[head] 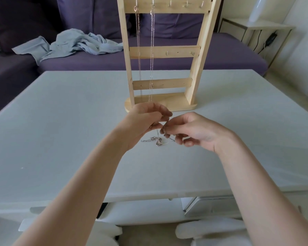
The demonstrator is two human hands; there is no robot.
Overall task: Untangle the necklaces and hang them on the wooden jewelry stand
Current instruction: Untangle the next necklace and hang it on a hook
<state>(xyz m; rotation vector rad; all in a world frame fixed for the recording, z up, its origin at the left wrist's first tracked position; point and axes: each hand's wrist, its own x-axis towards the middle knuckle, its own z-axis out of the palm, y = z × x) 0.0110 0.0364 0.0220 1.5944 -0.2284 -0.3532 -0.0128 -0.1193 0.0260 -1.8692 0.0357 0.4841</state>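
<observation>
A small tangle of silver necklace chain (156, 140) lies on the white table (78, 121), just in front of the wooden jewelry stand (165, 54). My left hand (146, 119) and my right hand (190, 130) are raised a little above the tangle, fingertips nearly touching. Each hand pinches a thin strand that runs down to the tangle. Two necklaces hang on the stand: a rose-coloured chain (138, 41) on the leftmost top hook and a silver chain (152, 50) on the hook beside it. Both reach down to the stand's base.
Three top hooks (186, 4) to the right of the hung chains hold nothing. Behind the table is a purple sofa (167, 59) with a crumpled light-blue cloth (75, 43). A white side table (256, 27) with cables stands at the far right.
</observation>
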